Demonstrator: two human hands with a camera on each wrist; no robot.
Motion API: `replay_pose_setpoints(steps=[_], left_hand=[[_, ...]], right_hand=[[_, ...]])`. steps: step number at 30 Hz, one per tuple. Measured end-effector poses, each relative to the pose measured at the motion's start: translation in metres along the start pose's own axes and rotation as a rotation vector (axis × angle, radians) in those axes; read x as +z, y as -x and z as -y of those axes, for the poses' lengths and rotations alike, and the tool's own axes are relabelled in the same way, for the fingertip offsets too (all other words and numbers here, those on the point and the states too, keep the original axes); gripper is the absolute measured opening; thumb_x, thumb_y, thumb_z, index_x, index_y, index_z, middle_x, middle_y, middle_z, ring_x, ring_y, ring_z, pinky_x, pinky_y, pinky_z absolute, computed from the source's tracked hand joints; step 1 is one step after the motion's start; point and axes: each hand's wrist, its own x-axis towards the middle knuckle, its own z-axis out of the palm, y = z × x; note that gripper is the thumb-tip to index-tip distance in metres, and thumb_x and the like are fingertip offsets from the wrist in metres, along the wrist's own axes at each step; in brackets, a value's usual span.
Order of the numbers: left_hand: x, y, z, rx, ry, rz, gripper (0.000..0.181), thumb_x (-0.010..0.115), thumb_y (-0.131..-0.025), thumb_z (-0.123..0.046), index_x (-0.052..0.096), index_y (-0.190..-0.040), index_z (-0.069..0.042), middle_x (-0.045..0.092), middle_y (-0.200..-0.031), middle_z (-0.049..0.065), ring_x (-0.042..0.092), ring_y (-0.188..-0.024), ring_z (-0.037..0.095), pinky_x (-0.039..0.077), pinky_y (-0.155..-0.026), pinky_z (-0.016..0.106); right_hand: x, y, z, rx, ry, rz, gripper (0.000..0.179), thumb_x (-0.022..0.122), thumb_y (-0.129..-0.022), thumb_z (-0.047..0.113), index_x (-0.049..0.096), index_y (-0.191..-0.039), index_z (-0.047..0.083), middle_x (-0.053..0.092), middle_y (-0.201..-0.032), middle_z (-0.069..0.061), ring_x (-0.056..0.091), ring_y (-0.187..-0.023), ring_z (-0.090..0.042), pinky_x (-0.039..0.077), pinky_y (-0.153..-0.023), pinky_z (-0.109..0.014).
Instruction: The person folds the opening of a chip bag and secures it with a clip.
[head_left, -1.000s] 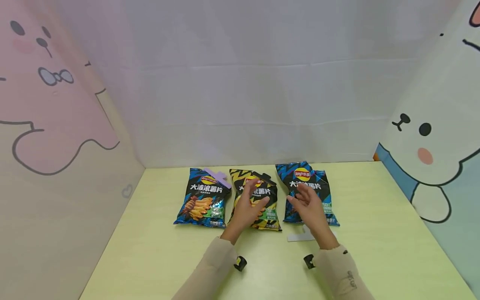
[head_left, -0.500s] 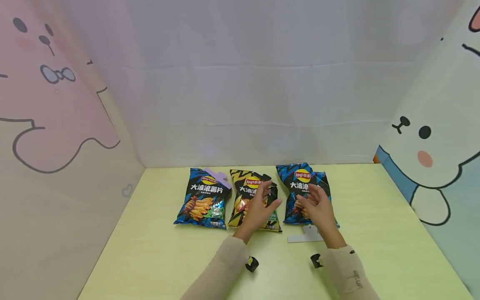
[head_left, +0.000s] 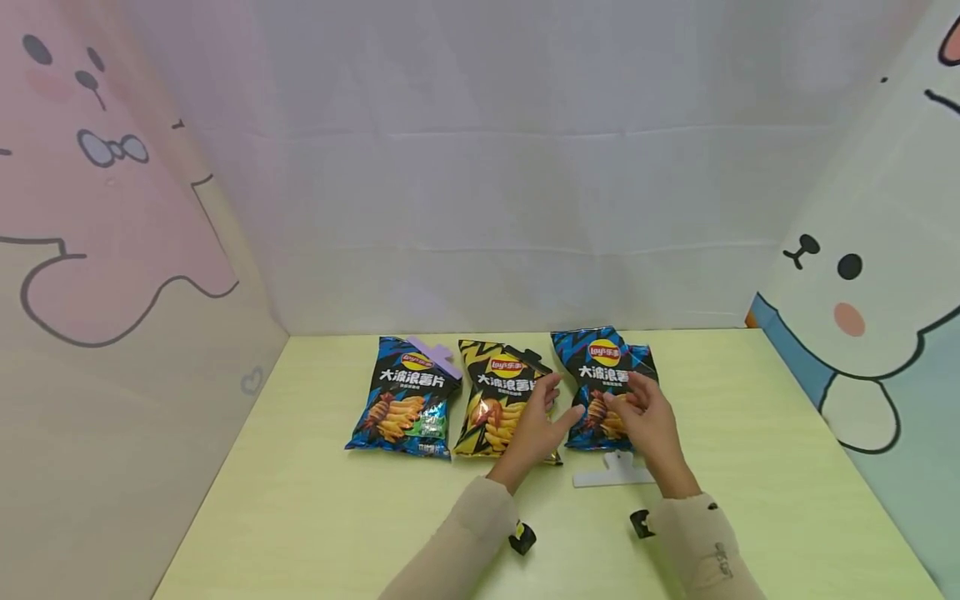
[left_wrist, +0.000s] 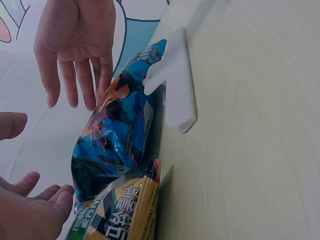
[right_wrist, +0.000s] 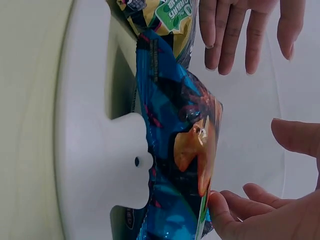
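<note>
My left hand [head_left: 538, 427] hovers over the right edge of a yellow-and-black chip bag [head_left: 491, 404], thumb and fingers spread, holding nothing. At the right blue chip bag [head_left: 600, 360], my right hand [head_left: 654, 423] is raised with its thumb apart from loosely bent fingers. In the right wrist view, a fingertip of the right hand [right_wrist: 285, 215] comes up to the edge of the blue bag [right_wrist: 175, 135]; whether it touches, I cannot tell. A white sealing clip [head_left: 613, 473] lies on the table before this bag, partly behind the right wrist.
Another blue chip bag [head_left: 405, 396] lies at the left with a purple clip [head_left: 437, 357] across its top corner. A black clip [head_left: 528, 358] sits on the yellow bag's top corner. The pale table [head_left: 315, 517] meets a white cloth wall [head_left: 487, 208] behind.
Both hands have drifted to the right and slightly down. The left hand has uncovered most of the yellow bag. More of the white clip shows; the bags lie where they were.
</note>
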Motion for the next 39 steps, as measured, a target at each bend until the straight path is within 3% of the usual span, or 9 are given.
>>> replay_pose_setpoints(steps=[14, 19, 25, 32, 39], left_hand=[[0.020, -0.001, 0.002, -0.043, 0.069, -0.010, 0.060, 0.061, -0.101, -0.032, 0.034, -0.153, -0.018, 0.035, -0.163, 0.010, 0.035, -0.152, 0.032, 0.031, -0.124, 0.048], [0.026, -0.002, 0.004, -0.088, 0.076, -0.012, 0.061, 0.061, -0.100, -0.036, 0.033, -0.153, -0.024, 0.032, -0.165, 0.007, 0.032, -0.153, 0.031, 0.031, -0.124, 0.048], [0.031, -0.005, 0.006, -0.096, 0.080, -0.030, 0.062, 0.063, -0.099, -0.038, 0.034, -0.153, -0.024, 0.034, -0.164, 0.007, 0.034, -0.152, 0.032, 0.031, -0.124, 0.048], [0.033, -0.006, 0.009, -0.090, 0.096, -0.030, 0.062, 0.064, -0.099, -0.035, 0.034, -0.152, -0.023, 0.034, -0.164, 0.010, 0.034, -0.152, 0.033, 0.032, -0.123, 0.048], [0.035, -0.007, 0.015, -0.106, 0.044, -0.017, 0.073, 0.066, -0.097, -0.036, 0.027, -0.156, -0.017, 0.035, -0.162, 0.019, 0.035, -0.150, 0.038, 0.035, -0.120, 0.054]], right_hand=[[-0.012, -0.008, -0.011, 0.055, 0.048, -0.100, 0.072, 0.060, -0.102, 0.026, 0.022, -0.159, 0.003, 0.023, -0.166, -0.023, 0.027, -0.152, -0.044, 0.026, -0.124, -0.055], [-0.016, -0.011, -0.014, 0.085, 0.063, -0.141, 0.073, 0.061, -0.101, 0.026, 0.023, -0.158, 0.003, 0.023, -0.166, -0.024, 0.026, -0.151, -0.046, 0.026, -0.123, -0.059], [-0.023, -0.015, -0.018, 0.084, 0.068, -0.173, 0.074, 0.062, -0.100, 0.028, 0.024, -0.158, 0.003, 0.024, -0.165, -0.025, 0.026, -0.150, -0.047, 0.025, -0.124, -0.058], [-0.028, -0.018, -0.022, 0.115, 0.055, -0.171, 0.076, 0.063, -0.100, 0.031, 0.022, -0.159, 0.004, 0.023, -0.165, -0.025, 0.027, -0.149, -0.047, 0.025, -0.123, -0.059], [-0.027, -0.025, -0.028, 0.176, 0.048, -0.112, 0.080, 0.062, -0.100, 0.029, 0.015, -0.160, 0.003, 0.017, -0.166, -0.026, 0.026, -0.150, -0.048, 0.029, -0.121, -0.060]])
